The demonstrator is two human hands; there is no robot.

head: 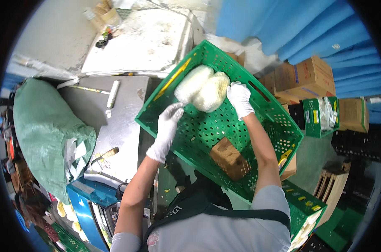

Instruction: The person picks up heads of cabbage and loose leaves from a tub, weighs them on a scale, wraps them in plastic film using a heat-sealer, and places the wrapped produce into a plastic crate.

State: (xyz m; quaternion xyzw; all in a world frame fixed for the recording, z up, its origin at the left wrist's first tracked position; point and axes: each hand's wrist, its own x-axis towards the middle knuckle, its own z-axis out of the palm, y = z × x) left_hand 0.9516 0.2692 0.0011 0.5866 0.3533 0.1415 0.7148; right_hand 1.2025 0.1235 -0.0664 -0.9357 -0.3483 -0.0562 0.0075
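Two pale, film-wrapped heads that look like napa cabbages, the left one (193,82) and the right one (213,93), lie side by side at the far end of a green perforated plastic crate (193,132). My left hand (170,119), in a white glove, reaches over the crate's near left rim. Its thumb and fingers are pinched at the lower end of the left cabbage. White-gloved too, my right hand (240,97) is inside the crate against the right cabbage's side, with curled fingertips partly hidden. A brown wooden block (230,158) rests in the crate's near end.
To the left is a metal table (124,116) with a white roll (113,94) and a wooden-handled curved knife (108,153). A green woven sack (48,126) bulges beside it. Cardboard boxes (305,78) and a smaller green crate (313,118) stand right, below a blue curtain (291,28).
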